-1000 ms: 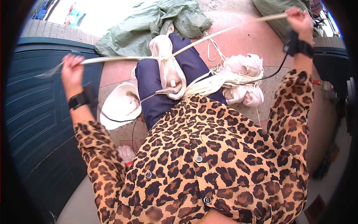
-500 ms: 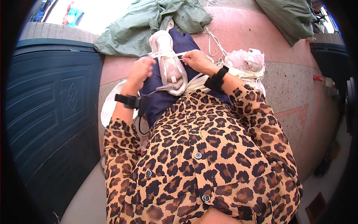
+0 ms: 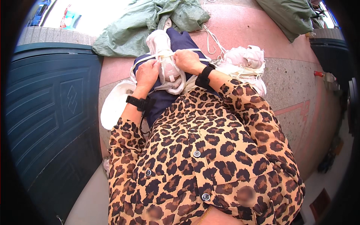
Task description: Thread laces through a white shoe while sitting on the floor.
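A pale pink and white shoe (image 3: 170,70) lies lengthwise on my dark blue trouser legs (image 3: 150,108), its sole not visible. White lace (image 3: 150,57) crosses its middle, with loose lengths trailing to both sides. My left hand (image 3: 147,73) is closed at the shoe's left edge, fingertips pinched on the lace. Opposite it, my right hand (image 3: 188,61) is also closed on the lace, just above the shoe's right side. The two hands are close together, and the crossing between them is partly covered by fingers.
Beside my right leg lies a pile of pale pink pieces (image 3: 245,58) with white cords. A white rounded item (image 3: 115,105) rests by my left leg. Green sacks (image 3: 127,35) lie ahead, another (image 3: 287,17) at far right. A dark blue panelled door (image 3: 56,97) stands left.
My hands were farther apart, drawing the lace outward; now they have come together over the shoe. The lace ends now loop out loosely on both sides.
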A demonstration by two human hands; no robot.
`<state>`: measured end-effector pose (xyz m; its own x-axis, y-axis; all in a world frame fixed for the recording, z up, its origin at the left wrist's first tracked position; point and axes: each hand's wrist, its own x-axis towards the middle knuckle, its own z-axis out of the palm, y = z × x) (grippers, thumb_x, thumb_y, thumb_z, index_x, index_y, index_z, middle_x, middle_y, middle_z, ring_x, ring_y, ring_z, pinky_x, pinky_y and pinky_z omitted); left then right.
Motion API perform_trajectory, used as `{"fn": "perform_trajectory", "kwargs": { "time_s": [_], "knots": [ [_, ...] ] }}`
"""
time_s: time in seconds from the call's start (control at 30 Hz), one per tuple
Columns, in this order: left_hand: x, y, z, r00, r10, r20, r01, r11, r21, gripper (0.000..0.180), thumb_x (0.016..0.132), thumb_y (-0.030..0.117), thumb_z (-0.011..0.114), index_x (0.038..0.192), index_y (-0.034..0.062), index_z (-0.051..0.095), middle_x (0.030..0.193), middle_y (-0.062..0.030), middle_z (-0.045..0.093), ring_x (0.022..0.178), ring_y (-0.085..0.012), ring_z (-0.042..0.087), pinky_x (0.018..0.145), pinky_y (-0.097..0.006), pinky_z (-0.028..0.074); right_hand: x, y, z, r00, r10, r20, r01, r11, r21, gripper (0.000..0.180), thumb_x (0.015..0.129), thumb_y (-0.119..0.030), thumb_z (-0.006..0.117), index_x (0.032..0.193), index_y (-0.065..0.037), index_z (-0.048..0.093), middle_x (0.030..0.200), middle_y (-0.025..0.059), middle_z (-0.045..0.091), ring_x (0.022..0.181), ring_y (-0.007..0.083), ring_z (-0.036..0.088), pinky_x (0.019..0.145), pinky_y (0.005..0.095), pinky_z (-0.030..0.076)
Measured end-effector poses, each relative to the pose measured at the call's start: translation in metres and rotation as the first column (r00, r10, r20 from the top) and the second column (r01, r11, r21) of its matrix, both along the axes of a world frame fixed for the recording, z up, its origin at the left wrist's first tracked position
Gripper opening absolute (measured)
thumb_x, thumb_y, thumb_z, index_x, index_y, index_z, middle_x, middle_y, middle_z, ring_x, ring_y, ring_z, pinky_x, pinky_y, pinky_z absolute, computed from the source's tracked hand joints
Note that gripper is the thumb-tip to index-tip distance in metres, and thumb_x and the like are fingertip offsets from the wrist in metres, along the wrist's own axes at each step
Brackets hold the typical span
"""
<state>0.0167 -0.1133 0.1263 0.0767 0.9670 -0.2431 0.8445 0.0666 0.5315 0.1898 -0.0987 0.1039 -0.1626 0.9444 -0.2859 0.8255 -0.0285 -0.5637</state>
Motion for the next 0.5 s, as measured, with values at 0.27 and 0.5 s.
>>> {"fn": "perform_trajectory", "kwargs": {
  "time_s": [0.27, 0.5],
  "knots": [
    [-0.009, 0.003, -0.005, 0.995, 0.097, 0.008, -0.098, 0.992, 0.074, 0.025, 0.08, 0.026, 0.048, 0.08, 0.0055, 0.063, 0.074, -0.0177, 0.061, 0.074, -0.0346, 0.059, 0.066, -0.043, 0.045, 0.004, -0.008, -0.008, 0.999, 0.001, 0.041, -0.015, 0.941, 0.337, 0.015, 0.074, -0.021, 0.055, 0.07, -0.01, 0.063, 0.079, 0.0074, 0.059, 0.081, 0.0247, 0.054, 0.07, 0.0398, 0.039],
    [-0.01, 0.004, -0.015, 0.99, 0.072, -0.118, -0.051, 0.983, 0.175, 0.024, 0.081, 0.025, 0.046, 0.08, 0.0058, 0.06, 0.075, -0.0187, 0.061, 0.073, -0.0356, 0.058, 0.065, -0.047, 0.042, 0.007, -0.006, -0.009, 0.999, -0.015, 0.049, -0.001, 0.95, 0.311, 0.017, 0.074, -0.027, 0.057, 0.076, -0.012, 0.066, 0.08, 0.0072, 0.058, 0.083, 0.0248, 0.053, 0.074, 0.0398, 0.038]
  ]
}}
